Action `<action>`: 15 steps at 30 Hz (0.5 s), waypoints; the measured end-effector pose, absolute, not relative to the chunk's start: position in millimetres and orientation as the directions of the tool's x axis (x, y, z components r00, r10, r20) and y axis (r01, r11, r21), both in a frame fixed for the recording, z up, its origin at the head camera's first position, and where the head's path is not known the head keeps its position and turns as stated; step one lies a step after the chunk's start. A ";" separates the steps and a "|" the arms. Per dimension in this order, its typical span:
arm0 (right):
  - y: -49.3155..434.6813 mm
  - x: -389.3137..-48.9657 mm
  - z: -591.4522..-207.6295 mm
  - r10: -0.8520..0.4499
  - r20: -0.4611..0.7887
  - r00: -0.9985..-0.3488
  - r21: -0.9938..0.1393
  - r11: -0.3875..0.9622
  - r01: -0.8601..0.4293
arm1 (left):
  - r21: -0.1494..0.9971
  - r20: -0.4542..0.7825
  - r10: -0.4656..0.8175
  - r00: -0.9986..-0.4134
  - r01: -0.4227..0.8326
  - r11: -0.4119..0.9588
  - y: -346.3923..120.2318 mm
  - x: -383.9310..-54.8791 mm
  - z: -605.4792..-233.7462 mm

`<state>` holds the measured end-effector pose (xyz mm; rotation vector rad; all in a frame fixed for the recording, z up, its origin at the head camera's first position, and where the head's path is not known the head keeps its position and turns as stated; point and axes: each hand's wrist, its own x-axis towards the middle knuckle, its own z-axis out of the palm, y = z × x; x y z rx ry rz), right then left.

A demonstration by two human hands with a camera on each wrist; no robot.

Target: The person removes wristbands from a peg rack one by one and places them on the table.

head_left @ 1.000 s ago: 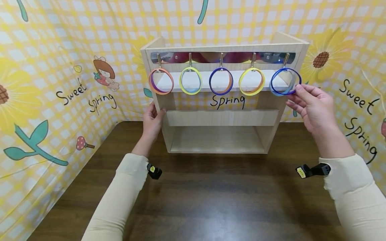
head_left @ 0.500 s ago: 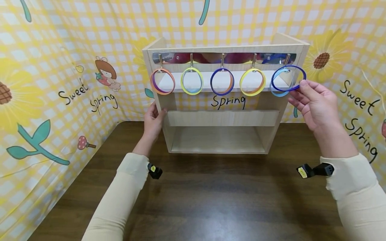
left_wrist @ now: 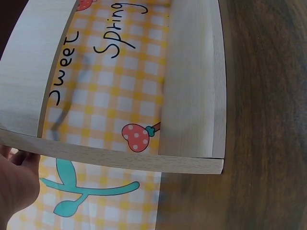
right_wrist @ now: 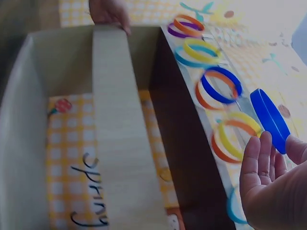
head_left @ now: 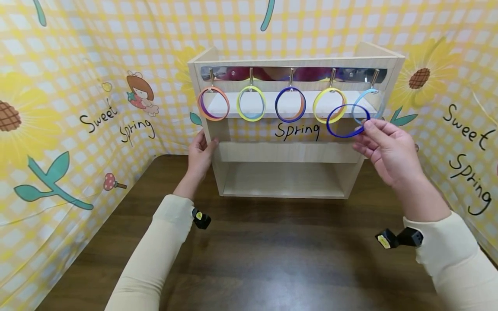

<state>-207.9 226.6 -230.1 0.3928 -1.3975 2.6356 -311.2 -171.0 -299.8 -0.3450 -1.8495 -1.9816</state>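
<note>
My right hand pinches a dark blue wristband between thumb and fingers. The band is tilted, in front of the rack's right end and off its hook. A light blue wristband hangs on the rightmost hook, partly behind that hand. Pairs of wristbands hang from the other hooks: orange with purple, yellow with light blue, dark blue with orange, yellow with orange. My left hand grips the left side panel of the wooden shelf unit, its thumb at the front edge.
A shiny metal hook strip runs across the unit's upper front. The unit stands on a dark wooden table. Yellow checked cloth walls the back and both sides. Each wrist wears a small black camera.
My right hand has drawn the dark blue wristband off the rightmost hook and carried it left and down. The light blue wristband stays hanging there. My left hand keeps its grip on the unit.
</note>
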 end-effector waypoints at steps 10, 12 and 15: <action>193.6 -203.9 -266.2 -0.121 0.202 -0.972 -0.909 -0.392 -0.140 | 0.891 0.445 -0.104 -0.890 0.451 -0.048 -172.6 -311.8 -299.7; 186.9 -203.9 -273.9 -0.133 0.160 -0.978 -0.934 -0.341 -0.107 | 0.892 0.444 -0.101 -0.890 0.450 -0.045 -173.2 -311.6 -299.5; 176.4 -204.8 -286.1 -0.157 0.103 -0.982 -0.959 -0.277 -0.057 | 0.892 0.445 -0.096 -0.891 0.450 -0.048 -174.1 -311.5 -299.6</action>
